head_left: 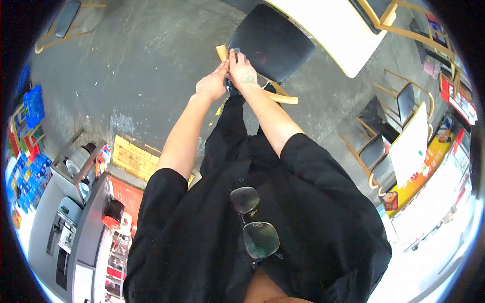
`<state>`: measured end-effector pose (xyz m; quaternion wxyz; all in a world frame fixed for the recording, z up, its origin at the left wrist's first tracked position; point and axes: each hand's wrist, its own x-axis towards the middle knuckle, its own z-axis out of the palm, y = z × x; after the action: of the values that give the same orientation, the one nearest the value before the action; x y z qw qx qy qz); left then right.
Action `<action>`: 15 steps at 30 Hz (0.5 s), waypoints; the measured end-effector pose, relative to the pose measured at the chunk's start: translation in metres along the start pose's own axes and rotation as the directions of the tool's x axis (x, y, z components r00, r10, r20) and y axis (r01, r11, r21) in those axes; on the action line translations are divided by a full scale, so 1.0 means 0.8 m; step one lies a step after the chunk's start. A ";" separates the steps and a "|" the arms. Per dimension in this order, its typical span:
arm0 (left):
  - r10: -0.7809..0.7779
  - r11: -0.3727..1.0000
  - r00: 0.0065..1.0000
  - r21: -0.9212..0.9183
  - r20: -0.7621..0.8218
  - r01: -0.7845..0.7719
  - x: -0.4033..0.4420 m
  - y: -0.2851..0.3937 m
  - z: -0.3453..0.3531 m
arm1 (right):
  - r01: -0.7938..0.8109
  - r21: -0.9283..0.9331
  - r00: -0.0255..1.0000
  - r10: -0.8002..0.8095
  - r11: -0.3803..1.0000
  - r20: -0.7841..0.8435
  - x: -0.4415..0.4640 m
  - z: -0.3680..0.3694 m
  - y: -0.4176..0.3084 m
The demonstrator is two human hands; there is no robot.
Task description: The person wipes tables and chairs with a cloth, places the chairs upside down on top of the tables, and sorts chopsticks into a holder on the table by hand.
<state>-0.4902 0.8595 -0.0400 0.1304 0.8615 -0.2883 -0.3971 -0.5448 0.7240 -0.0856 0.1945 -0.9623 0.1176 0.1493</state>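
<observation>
My left hand (212, 85) and my right hand (243, 70) meet in front of me, their fingertips close together. They overlap the curved wooden back (286, 98) of a chair with a black seat (270, 43); its other end (221, 52) shows just beyond my left fingers. Both hands look closed. At my right fingertips is a small greyish piece (237, 51), too small to name. Whether my fingers grip the wood or only lie over it is hidden.
A pale table (333, 25) stands beyond the chair. More chairs (373, 150) and a table (410, 146) are at the right. Cardboard boxes (134, 157) and a grey counter (93, 222) are at the left. Glasses (260, 239) hang from my black shirt.
</observation>
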 end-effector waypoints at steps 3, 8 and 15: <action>-0.036 0.997 0.999 0.065 0.039 0.034 -0.008 0.009 0.002 | 0.109 -0.014 0.988 -0.110 0.994 -0.112 -0.032 0.012 0.020; -0.127 0.984 0.990 0.135 0.055 0.118 -0.012 0.024 -0.001 | 0.294 -0.125 0.953 -0.301 0.948 -0.039 -0.142 0.001 0.125; -0.172 0.980 0.754 -0.188 -0.634 0.065 0.003 0.024 0.064 | -0.075 -0.300 0.871 0.209 0.951 0.445 -0.169 -0.061 0.226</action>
<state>-0.5351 0.8430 -0.0659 0.2625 0.9493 -0.1387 -0.1037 -0.7100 0.5650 -0.0587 0.0713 -0.9030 0.1162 0.4074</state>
